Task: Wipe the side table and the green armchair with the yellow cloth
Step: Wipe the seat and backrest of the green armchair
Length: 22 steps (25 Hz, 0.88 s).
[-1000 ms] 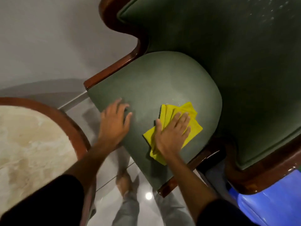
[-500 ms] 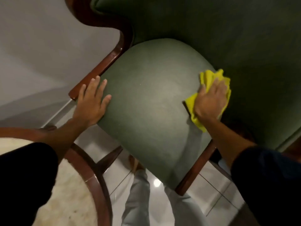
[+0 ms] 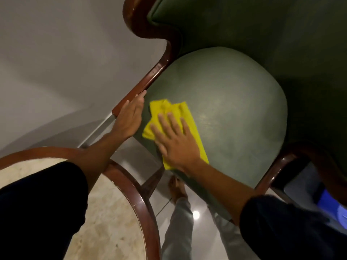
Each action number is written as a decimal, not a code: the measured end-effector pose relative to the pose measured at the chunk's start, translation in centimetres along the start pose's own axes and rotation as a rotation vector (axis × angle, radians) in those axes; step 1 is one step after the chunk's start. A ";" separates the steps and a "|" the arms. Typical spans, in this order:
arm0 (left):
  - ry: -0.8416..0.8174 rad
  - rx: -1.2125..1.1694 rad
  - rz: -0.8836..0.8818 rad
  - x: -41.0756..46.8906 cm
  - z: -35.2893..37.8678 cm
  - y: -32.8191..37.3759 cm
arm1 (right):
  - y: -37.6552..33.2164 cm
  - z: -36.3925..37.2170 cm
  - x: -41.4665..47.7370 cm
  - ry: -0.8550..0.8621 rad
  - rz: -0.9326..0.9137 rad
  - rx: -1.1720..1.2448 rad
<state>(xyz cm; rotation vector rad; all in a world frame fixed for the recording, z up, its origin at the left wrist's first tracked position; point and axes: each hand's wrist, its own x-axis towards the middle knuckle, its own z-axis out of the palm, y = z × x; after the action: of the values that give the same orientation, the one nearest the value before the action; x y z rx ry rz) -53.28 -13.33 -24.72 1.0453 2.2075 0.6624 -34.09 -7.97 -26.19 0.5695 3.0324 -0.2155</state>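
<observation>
Head view: right hand point(image 3: 176, 143) flat on crumpled yellow cloth point(image 3: 170, 109), rounded green armchair point(image 3: 225, 109) seat.

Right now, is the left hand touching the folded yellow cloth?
Apart. The head view shows a strip of green seat cushion between the left hand and the yellow cloth.

We're in a home sitting room here: a green armchair point(image 3: 225, 113) with a polished wooden frame point(image 3: 150, 79) stands against a plain grey wall point(image 3: 65, 53), a round marble-topped side table point(image 3: 112, 212) just beside it, all on glossy tiled floor point(image 3: 135, 156).
</observation>
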 end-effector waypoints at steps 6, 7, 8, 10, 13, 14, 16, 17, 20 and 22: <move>-0.038 0.421 0.125 -2.6 3.8 1.0 | 8.0 0.5 -17.1 0.041 0.164 -0.068; -0.026 0.442 0.109 -2.9 4.4 0.9 | 10.6 -0.1 -17.6 0.093 0.426 0.010; -0.012 0.460 0.100 -3.1 4.9 0.8 | 13.0 -0.7 -17.2 0.146 0.659 0.088; 0.000 0.479 0.104 -3.3 5.5 0.7 | 16.0 -1.3 -14.0 0.224 0.995 0.135; 0.018 0.482 0.114 -3.2 5.9 0.7 | 14.3 -2.1 -8.1 0.131 1.012 0.147; 0.024 0.460 0.104 -3.1 5.8 0.9 | 12.4 -2.0 -7.3 0.083 0.791 0.096; 0.052 0.364 0.043 -2.8 5.0 2.2 | 7.2 -1.9 -7.8 -0.041 0.175 0.004; 0.075 0.308 -0.003 -2.6 4.3 3.2 | 5.5 -2.7 -8.7 -0.130 -0.046 0.050; 0.095 0.347 0.063 -1.9 2.0 6.9 | 4.0 -5.1 -13.0 -0.061 0.103 0.240; 0.016 0.387 0.256 -2.0 1.7 9.8 | 5.1 -6.3 -15.7 -0.033 0.713 0.308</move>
<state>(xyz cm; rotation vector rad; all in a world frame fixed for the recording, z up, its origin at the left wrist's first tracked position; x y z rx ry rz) -46.13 -9.10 -18.94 1.5402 2.2895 0.3521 -17.70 -7.93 -19.48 1.5780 2.5581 -0.6342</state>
